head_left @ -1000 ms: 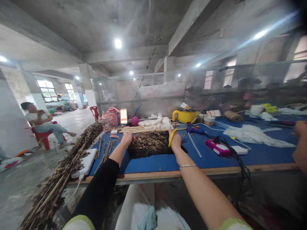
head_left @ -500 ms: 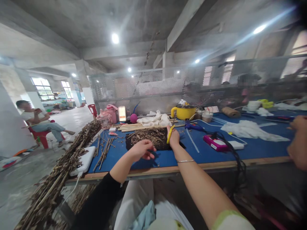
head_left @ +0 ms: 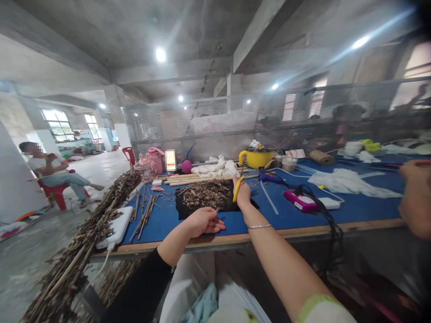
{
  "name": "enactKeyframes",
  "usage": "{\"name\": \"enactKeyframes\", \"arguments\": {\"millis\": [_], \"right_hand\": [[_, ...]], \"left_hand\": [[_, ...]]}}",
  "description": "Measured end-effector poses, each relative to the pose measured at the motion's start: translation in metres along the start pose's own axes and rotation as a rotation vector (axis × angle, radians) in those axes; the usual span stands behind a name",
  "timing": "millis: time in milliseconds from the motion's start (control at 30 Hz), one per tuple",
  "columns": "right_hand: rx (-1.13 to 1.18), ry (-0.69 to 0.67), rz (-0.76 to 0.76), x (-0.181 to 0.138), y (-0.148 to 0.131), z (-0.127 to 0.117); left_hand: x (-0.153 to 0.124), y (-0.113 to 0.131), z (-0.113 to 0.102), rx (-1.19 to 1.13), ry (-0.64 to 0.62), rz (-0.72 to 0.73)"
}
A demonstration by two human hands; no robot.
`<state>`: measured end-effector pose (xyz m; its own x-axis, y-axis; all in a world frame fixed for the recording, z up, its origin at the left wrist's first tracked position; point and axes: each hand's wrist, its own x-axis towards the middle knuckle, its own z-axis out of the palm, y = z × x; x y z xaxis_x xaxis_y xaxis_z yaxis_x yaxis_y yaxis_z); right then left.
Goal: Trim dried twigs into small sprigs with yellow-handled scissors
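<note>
My right hand (head_left: pixel 243 193) is closed around yellow-handled scissors (head_left: pixel 238 188), blades pointing up and away, at the right end of a black cloth (head_left: pixel 182 213). A loose heap of dried, brown plant bits (head_left: pixel 207 193) lies on the cloth. My left hand (head_left: pixel 204 222) is low over the cloth's front edge, palm partly turned up. Its thumb and forefinger pinch what looks like a short brown bit of dried plant (head_left: pixel 218 209); the other fingers are loosely curled. Thin dry stalks (head_left: pixel 146 215) lie on the blue table to the left.
Long dried plant bundles (head_left: pixel 81 237) and a white power bank (head_left: pixel 117 226) flank the table's left end. A yellow pot (head_left: pixel 259 158), white cloth (head_left: pixel 215 168) and pale sticks (head_left: pixel 185 180) are behind. A magenta device (head_left: pixel 301 200) lies right; another person's hand (head_left: pixel 415 197) is far right.
My left hand has moved a little right and toward the table's front edge, its fingers now drawn together in a pinch. The right hand and scissors have hardly moved.
</note>
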<state>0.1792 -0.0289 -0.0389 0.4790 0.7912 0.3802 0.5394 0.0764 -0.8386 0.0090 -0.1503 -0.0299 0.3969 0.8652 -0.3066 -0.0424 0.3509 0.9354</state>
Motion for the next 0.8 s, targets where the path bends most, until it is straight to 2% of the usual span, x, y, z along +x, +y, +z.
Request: {"name": "enactKeyframes", "arguments": {"millis": [133,333,467,533,667,800], "right_hand": [[0.003,0.002,0.002,-0.001,-0.001,-0.001],[0.017,-0.023,-0.017,-0.002,-0.001,-0.001],[-0.001,-0.088,-0.092,-0.004,0.000,0.002],[-0.035,-0.161,-0.148,-0.008,-0.002,0.005],[-0.135,-0.316,-0.307,-0.017,-0.006,0.013],[-0.208,-0.369,-0.399,-0.025,-0.009,0.019]], "left_hand": [[0.016,0.011,-0.007,0.026,0.041,0.084],[0.054,0.062,-0.028,-0.023,0.371,0.368],[0.069,0.061,-0.037,0.042,0.520,0.501],[0.071,0.051,-0.038,0.026,0.530,0.559],[0.070,0.035,-0.038,-0.068,0.469,0.533],[0.067,0.033,-0.039,-0.146,0.423,0.503]]}}
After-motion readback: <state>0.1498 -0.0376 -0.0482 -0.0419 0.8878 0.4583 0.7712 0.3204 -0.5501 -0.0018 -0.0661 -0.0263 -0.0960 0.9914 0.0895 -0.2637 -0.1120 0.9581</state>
